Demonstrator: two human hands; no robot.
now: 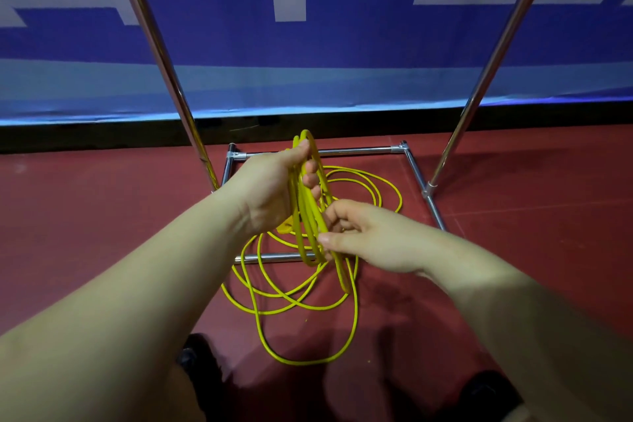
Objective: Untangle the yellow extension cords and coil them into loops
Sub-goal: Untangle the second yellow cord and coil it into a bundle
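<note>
At centre frame the left hand (274, 188) is gripping several gathered yellow loops (310, 216), their long axis running up and down the frame; the right hand (363, 236), just lower right of them, is pinching a strand at their lower end; the loose yellow cord (354, 305) is lying below on the red floor (513, 250), nearer the right hand, so that hand looks best placed to draw up the next loop.

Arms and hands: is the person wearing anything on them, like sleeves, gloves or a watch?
No. Both forearms are bare right to the picture's edge, with no sleeves showing. The left hand and the right hand have no gloves, and no rings, watch or bracelet can be seen on the fingers or wrists. The fingernails look short and plain.
</note>
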